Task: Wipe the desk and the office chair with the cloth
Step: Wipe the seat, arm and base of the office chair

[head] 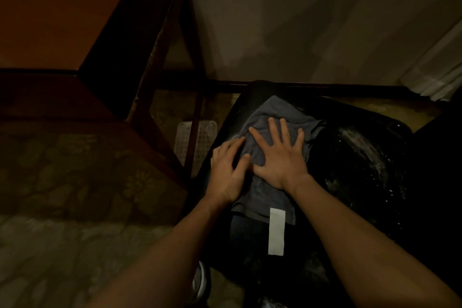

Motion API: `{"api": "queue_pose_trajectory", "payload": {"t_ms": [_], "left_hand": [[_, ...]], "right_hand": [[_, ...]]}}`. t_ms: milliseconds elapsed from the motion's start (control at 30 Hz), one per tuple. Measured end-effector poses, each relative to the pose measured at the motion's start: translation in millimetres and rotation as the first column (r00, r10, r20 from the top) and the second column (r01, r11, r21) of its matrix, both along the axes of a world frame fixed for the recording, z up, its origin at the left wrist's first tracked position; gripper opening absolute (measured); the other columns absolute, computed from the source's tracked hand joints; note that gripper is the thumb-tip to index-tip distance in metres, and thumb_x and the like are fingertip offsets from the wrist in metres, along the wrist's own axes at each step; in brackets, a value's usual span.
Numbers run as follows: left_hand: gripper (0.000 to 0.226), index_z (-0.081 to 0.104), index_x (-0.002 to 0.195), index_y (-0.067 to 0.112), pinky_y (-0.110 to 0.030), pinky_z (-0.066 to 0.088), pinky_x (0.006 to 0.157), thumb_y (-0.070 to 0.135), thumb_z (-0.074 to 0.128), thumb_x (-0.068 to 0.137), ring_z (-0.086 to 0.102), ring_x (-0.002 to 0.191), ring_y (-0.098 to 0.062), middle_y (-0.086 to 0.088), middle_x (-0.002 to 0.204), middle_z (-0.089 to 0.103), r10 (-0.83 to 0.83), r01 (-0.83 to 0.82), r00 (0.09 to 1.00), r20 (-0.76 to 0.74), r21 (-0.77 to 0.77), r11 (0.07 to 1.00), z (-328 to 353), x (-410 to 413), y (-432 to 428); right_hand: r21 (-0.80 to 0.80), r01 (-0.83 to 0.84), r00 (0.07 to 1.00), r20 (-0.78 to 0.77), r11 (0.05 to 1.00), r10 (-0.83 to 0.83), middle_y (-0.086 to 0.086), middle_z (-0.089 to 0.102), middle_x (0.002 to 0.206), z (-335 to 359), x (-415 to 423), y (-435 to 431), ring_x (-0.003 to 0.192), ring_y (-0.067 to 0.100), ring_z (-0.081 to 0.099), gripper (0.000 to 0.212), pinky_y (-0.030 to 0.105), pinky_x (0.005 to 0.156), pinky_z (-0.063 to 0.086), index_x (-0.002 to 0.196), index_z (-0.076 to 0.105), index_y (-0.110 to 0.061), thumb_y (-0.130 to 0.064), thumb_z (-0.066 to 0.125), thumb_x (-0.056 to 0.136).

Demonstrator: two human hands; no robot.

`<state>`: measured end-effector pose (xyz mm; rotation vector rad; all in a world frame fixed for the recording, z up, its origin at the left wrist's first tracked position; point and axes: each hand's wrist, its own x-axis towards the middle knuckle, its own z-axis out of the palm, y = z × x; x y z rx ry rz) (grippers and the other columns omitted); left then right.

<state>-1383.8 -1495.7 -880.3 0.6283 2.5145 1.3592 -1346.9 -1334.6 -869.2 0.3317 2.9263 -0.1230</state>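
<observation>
A grey cloth lies spread over the left part of the black office chair seat. My right hand presses flat on the middle of the cloth with its fingers spread. My left hand rests on the cloth's left edge, fingers relaxed and slightly bent. A white label hangs from the cloth's near edge. White dust streaks show on the right part of the seat. The wooden desk stands at the upper left, its dark legs reaching down beside the chair.
A pale wall with a dark skirting board runs behind the chair. A light curtain hangs at the far right. Patterned carpet covers the floor on the left. A small perforated plate lies on the floor under the desk.
</observation>
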Motion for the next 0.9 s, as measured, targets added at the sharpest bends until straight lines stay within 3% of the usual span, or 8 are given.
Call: {"api": "queue_pose_trajectory", "payload": {"t_ms": [100,233,400,600,733,800,900], "left_hand": [[0.068,0.046,0.146,0.027,-0.036,0.026,0.116,0.062,0.033,0.089,0.030,0.135,-0.008,0.005,0.148,0.043,0.012,-0.012,1.000,0.027,0.017,1.000,1,0,-1],[0.061,0.049,0.143,0.025,-0.040,0.031,0.113,0.054,0.038,0.091,0.036,0.128,-0.011,0.005,0.143,0.048,0.030,-0.029,0.999,0.035,-0.017,0.999,7,-5,2],[0.042,0.044,0.139,0.023,-0.043,0.032,0.102,0.036,0.041,0.099,0.039,0.120,-0.022,-0.001,0.131,0.043,-0.104,0.043,0.980,-0.170,-0.326,0.944,18,-21,12],[0.048,0.035,0.149,0.022,-0.044,0.018,0.115,0.040,0.023,0.106,0.021,0.143,-0.027,-0.006,0.160,0.021,-0.152,0.052,0.972,-0.181,-0.464,0.884,23,-45,30],[0.049,0.037,0.148,0.019,-0.042,0.018,0.114,0.041,0.019,0.107,0.018,0.146,-0.025,-0.004,0.164,0.017,-0.276,0.087,0.925,-0.261,-0.561,0.823,25,-67,42],[0.049,0.041,0.144,0.020,-0.042,0.017,0.115,0.042,0.019,0.107,0.014,0.148,-0.025,-0.004,0.165,0.014,-0.295,0.093,0.920,-0.259,-0.585,0.805,27,-76,47],[0.049,0.048,0.138,0.015,-0.044,0.019,0.118,0.042,0.021,0.107,0.013,0.148,-0.026,-0.010,0.164,0.014,-0.200,0.052,0.947,-0.252,-0.494,0.868,31,-69,60]], "right_hand": [[0.002,0.008,1.000,-0.008,1.000,-0.008,0.008,-0.024,0.164,0,-6,1,0.148,0.033,-0.027,0.090,0.070,0.111,-0.013,0.152,-0.017,-0.049,-0.089,0.003,0.073],[0.007,0.029,1.000,-0.002,1.000,-0.029,0.007,-0.022,0.165,-1,-10,1,0.149,0.034,-0.025,0.084,0.070,0.112,-0.013,0.153,-0.013,-0.049,-0.085,0.018,0.084],[0.006,0.065,0.998,0.020,0.998,-0.065,0.006,-0.023,0.164,3,-19,0,0.149,0.032,-0.025,0.079,0.069,0.112,-0.012,0.154,-0.012,-0.048,-0.080,0.021,0.089],[0.002,0.099,0.995,0.006,0.995,-0.099,0.006,-0.021,0.165,6,-42,11,0.150,0.031,-0.023,0.077,0.068,0.113,-0.010,0.155,-0.011,-0.046,-0.075,0.022,0.092],[-0.005,0.125,0.992,0.002,0.992,-0.125,0.006,-0.020,0.165,6,-58,18,0.151,0.031,-0.020,0.077,0.068,0.114,-0.009,0.155,-0.012,-0.044,-0.070,0.026,0.094],[0.013,0.132,0.991,-0.012,0.991,-0.132,0.008,-0.008,0.167,9,-62,21,0.152,0.032,-0.008,0.074,0.067,0.114,-0.002,0.157,-0.004,-0.041,-0.065,0.026,0.094],[0.070,0.102,0.977,-0.197,0.992,-0.087,0.011,0.041,0.150,11,-64,32,0.132,0.033,0.037,0.071,0.054,0.105,0.027,0.153,0.032,-0.030,-0.058,0.023,0.088]]}}
